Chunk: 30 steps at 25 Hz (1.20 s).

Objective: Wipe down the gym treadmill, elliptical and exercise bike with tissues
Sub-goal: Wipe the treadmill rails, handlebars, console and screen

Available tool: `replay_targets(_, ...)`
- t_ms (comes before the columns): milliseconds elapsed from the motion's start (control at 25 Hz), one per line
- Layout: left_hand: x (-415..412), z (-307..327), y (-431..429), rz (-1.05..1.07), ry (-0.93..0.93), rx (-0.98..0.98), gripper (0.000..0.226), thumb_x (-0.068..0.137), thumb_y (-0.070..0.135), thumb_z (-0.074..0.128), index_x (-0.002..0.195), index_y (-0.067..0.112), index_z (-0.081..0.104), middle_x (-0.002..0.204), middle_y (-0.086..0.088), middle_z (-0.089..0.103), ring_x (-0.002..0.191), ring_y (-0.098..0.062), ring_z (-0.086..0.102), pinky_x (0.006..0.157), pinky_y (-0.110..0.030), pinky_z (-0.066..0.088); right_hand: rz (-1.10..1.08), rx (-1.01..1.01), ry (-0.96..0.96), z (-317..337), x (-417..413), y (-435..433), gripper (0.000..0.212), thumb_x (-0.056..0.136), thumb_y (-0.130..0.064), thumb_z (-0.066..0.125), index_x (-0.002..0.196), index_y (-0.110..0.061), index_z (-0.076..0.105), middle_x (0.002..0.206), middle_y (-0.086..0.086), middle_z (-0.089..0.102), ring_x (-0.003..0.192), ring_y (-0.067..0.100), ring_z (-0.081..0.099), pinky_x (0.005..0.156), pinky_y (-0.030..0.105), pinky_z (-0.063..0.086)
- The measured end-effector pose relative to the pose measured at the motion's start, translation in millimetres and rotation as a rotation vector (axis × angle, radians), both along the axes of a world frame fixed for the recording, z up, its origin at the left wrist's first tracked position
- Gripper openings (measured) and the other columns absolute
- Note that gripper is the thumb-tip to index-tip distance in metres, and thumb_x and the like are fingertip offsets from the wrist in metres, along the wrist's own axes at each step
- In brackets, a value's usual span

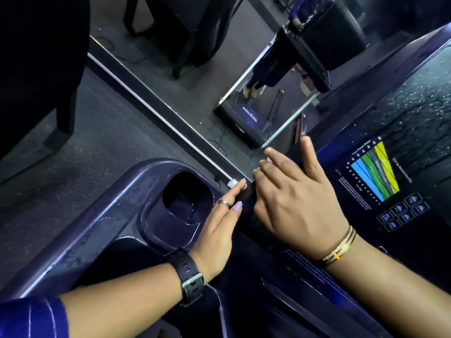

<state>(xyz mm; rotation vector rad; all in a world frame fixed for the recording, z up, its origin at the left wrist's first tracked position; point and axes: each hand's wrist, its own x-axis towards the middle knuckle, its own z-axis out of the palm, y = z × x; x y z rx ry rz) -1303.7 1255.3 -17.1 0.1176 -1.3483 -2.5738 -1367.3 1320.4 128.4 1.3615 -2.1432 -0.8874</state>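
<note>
While the L hand (217,230) lies flat just right of the cup holder (156,230), fingers straight and together and holding nothing, the R hand (295,203) sits further right of it, draped over a dark bar (246,198) on the treadmill console (427,228). L fingertips touch the bar's near side. The two hands are just apart, w/ the bar btwn them. R thumb stretches along the bar's top. The other R fingers bend over its far edge w/ tips hidden, so can't tell if the R hand grips the bar or only rests on it. A pale sliver shows under the R index finger; can't tell if it's tissue.

The console is the task's thing here: the cup holder is moulded into its left end and both hands are on it. Well right of the cup holder, past the R hand, is a chart (375,172) w/ blue, green, grey and yellow bands, and a cluster of small buttons (402,213) just below the chart.

There's a ring (224,203) on an L finger right of the cup holder, and a black watch (190,276) on the L wrist below it. A blue striped sleeve (31,318) is far below-left. Gold bangles (339,247) circle the R wrist.

Above the cup holder is grey floor (97,142), then a mirror (219,69) whose bottom edge runs diagonally. The refl. shows a treadmill deck w/ a person's feet on it.
</note>
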Motion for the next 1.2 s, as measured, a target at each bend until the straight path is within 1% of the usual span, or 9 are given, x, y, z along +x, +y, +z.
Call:
replay_targets(160,-3,1,-5,-0.057,0.019,-0.049,0.057,0.089,0.048,0.042,0.142,0.027,0.046,0.148,0.012,0.047,0.142,-0.005,0.033,0.121,-0.041,0.02,0.036,-0.042,0.049,37,-13,6,0.036,0.089,-0.028,0.045,0.105,-0.01,0.072,0.113,0.003,0.07,0.128,0.024,0.052,0.118,0.045,-0.013)
replay_targets(320,-7,6,-13,-0.122,0.06,-0.112,0.058,0.088,0.054,0.04,0.143,0.035,0.04,0.15,0.023,0.04,0.142,0.004,0.027,0.122,-0.036,0.018,-0.098,-0.102,0.167,72,-37,-5,0.034,0.085,-0.024,0.043,0.09,-0.009,0.073,0.099,0.003,0.071,0.132,0.023,0.048,0.113,0.045,-0.021)
replay_targets(440,-10,10,-16,-0.145,0.061,-0.141,0.06,0.087,0.056,0.04,0.144,0.038,0.037,0.153,0.023,0.035,0.144,0.006,0.019,0.123,-0.036,0.014,-0.041,-0.056,0.081,52,-30,-2,0.04,0.082,-0.026,0.041,0.093,-0.004,0.073,0.099,0.009,0.071,0.125,0.028,0.054,0.117,0.047,-0.013)
replay_targets(560,-10,13,-16,-0.148,0.07,-0.196,0.059,0.087,0.056,0.038,0.144,0.041,0.033,0.155,0.023,0.029,0.145,0.007,0.01,0.124,-0.036,0.009,0.06,-0.007,-0.049,43,-21,11,0.043,0.085,-0.027,0.042,0.108,-0.006,0.071,0.115,0.008,0.069,0.123,0.027,0.057,0.12,0.045,-0.003)
replay_targets(680,-12,16,-17,-0.132,0.093,-0.242,0.06,0.089,0.054,0.037,0.146,0.039,0.031,0.153,0.031,0.027,0.145,0.009,0.01,0.124,-0.035,0.01,0.075,-0.12,0.014,81,-39,17,0.041,0.086,-0.024,0.042,0.112,-0.009,0.071,0.122,0.008,0.066,0.129,0.028,0.051,0.119,0.044,-0.001)
replay_targets(800,-15,22,-17,-0.099,0.11,-0.249,0.055,0.093,0.039,0.041,0.148,0.033,0.033,0.149,0.038,0.027,0.142,0.013,0.013,0.123,-0.031,0.013,0.013,-0.247,0.124,116,-65,13,0.038,0.086,-0.02,0.043,0.106,-0.005,0.071,0.118,0.012,0.068,0.128,0.031,0.051,0.119,0.044,-0.001)
replay_targets(880,-19,26,-19,-0.092,0.127,-0.272,0.055,0.094,0.035,0.04,0.148,0.032,0.033,0.149,0.038,0.027,0.142,0.013,0.013,0.122,-0.029,0.015,0.025,-0.225,0.16,108,-68,7,0.037,0.082,-0.017,0.043,0.099,0.001,0.07,0.112,0.018,0.068,0.121,0.035,0.056,0.119,0.045,0.001)
replay_targets(1080,-31,27,-20,-0.123,0.165,-0.391,0.058,0.094,0.054,0.031,0.15,0.039,0.022,0.155,0.032,0.021,0.145,0.007,0.01,0.122,-0.029,0.013,0.204,-0.013,-0.052,75,-53,13,0.035,0.085,-0.015,0.043,0.1,-0.001,0.071,0.107,0.014,0.07,0.108,0.031,0.064,0.118,0.043,0.013)
replay_targets(1200,-38,25,-18,-0.111,0.177,-0.477,0.056,0.095,0.059,0.025,0.149,0.045,0.017,0.157,0.029,0.015,0.145,0.008,0.008,0.121,-0.028,0.015,0.167,-0.116,0.014,112,-74,14,0.036,0.088,-0.018,0.042,0.103,-0.003,0.071,0.113,0.014,0.069,0.117,0.033,0.059,0.119,0.046,0.006)
